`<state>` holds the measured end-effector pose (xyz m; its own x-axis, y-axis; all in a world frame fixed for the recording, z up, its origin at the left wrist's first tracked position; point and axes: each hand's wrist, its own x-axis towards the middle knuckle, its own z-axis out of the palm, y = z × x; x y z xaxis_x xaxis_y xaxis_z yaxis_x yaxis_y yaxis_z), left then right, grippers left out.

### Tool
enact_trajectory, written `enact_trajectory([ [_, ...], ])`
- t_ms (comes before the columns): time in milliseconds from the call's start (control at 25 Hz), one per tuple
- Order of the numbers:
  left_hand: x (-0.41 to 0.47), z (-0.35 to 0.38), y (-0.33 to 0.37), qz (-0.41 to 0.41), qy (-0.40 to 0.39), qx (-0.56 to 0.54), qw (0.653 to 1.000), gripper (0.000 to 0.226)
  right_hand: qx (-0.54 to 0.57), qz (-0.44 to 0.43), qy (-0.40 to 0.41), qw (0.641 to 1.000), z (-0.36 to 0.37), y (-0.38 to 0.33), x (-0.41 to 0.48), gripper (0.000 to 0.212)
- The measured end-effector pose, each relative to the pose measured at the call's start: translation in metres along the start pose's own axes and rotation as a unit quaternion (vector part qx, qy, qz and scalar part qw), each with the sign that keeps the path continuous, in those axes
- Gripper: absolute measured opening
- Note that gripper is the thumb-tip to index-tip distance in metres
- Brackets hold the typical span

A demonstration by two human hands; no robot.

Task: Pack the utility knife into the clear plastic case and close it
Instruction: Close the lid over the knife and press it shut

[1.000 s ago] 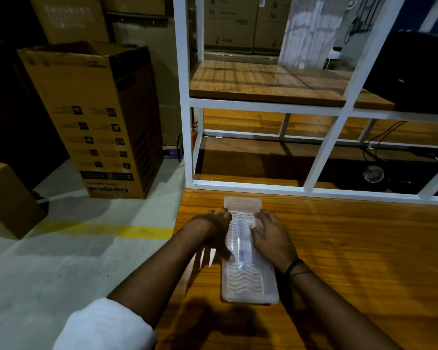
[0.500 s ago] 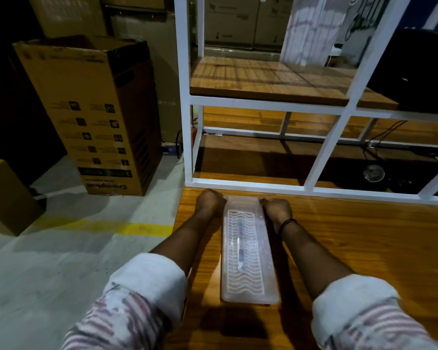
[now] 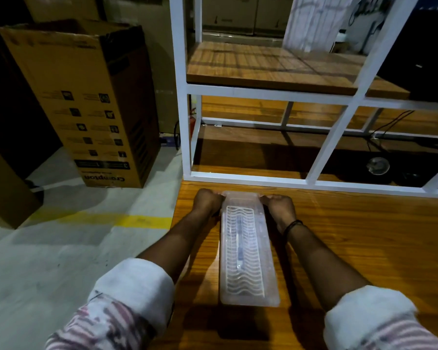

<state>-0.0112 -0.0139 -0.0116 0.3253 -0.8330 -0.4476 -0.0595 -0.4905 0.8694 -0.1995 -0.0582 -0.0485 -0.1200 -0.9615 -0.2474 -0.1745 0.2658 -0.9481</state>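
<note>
A long clear plastic case [image 3: 248, 251] with a wavy ribbed lid lies lengthwise on the wooden table [image 3: 364, 248], its lid down. Through the lid a slim utility knife [image 3: 239, 242] shows, lying along the case's middle. My left hand [image 3: 208, 202] grips the far left corner of the case, fingers curled on its edge. On the far right corner my right hand [image 3: 280, 205] does the same, a black band on its wrist.
A white metal shelf frame [image 3: 263, 178] with wooden shelves stands along the table's far edge, just beyond the case. To the left the table ends above a concrete floor with a yellow line [image 3: 137, 221]. A tall cardboard box [image 3: 86, 102] stands there.
Both hands slid from the middle of the lid to the case's far end and now hold its two far corners. The case has stayed in place.
</note>
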Motion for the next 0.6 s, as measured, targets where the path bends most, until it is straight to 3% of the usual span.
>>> enact_trajectory([
  [160, -0.019, -0.008, -0.034, 0.003, -0.024, -0.093, 0.995, 0.024, -0.039, 0.008, -0.036, 0.999, -0.012, 0.009, -0.041, 0.025],
  [280, -0.034, -0.016, -0.060, 0.002, -0.039, -0.102, 0.994, 0.029, -0.006, 0.028, -0.035, 0.999, -0.020, 0.024, -0.067, 0.023],
  [600, -0.066, -0.018, -0.065, -0.007, -0.064, -0.121, 0.991, 0.011, -0.018, -0.015, -0.025, 0.999, -0.024, 0.041, -0.087, 0.034],
])
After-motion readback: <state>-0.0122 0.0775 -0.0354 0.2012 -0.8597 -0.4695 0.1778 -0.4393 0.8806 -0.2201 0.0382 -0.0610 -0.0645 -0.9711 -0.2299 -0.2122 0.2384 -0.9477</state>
